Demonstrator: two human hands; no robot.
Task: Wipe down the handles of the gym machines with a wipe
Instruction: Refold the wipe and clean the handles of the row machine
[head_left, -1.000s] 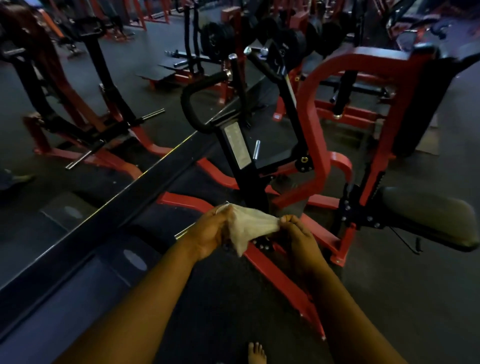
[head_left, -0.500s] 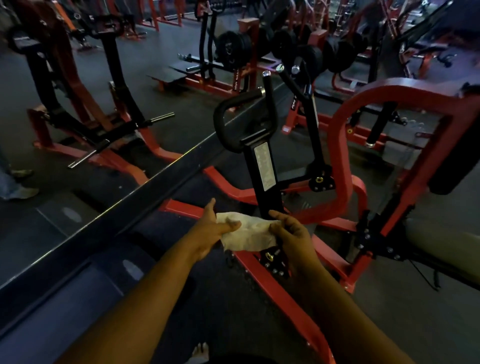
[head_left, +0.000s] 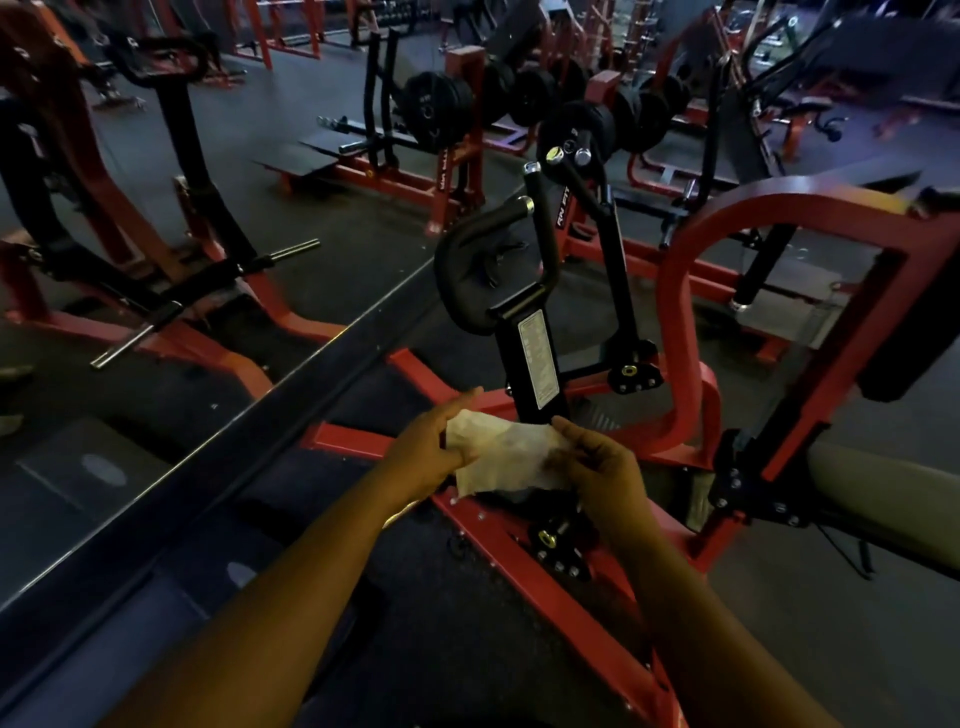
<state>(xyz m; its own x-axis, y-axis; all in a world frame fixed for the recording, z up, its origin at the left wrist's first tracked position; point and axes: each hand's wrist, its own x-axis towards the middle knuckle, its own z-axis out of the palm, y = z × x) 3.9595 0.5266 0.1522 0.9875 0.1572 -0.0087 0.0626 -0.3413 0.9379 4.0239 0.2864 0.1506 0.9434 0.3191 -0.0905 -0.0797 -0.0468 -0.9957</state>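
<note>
A white wipe (head_left: 506, 457) is stretched flat between both hands in front of a red and black gym machine. My left hand (head_left: 428, 452) holds its left edge, thumb on top. My right hand (head_left: 597, 467) pinches its right edge. Above the hands rises the machine's black arm with a curved padded black handle (head_left: 462, 260) and a straight black handle (head_left: 540, 218) with a chrome end cap. Both hands are well below these handles and touch neither.
The machine's red frame (head_left: 680, 322) curves to the right, with a padded seat (head_left: 883, 493) at far right. A long mirror edge (head_left: 218, 441) runs diagonally on the left. Weight plates (head_left: 441, 111) on racks and more red machines stand behind.
The view has moved nearer to the machine and tilted up. The wipe, bunched a second ago, has been spread flatter between the hands.
</note>
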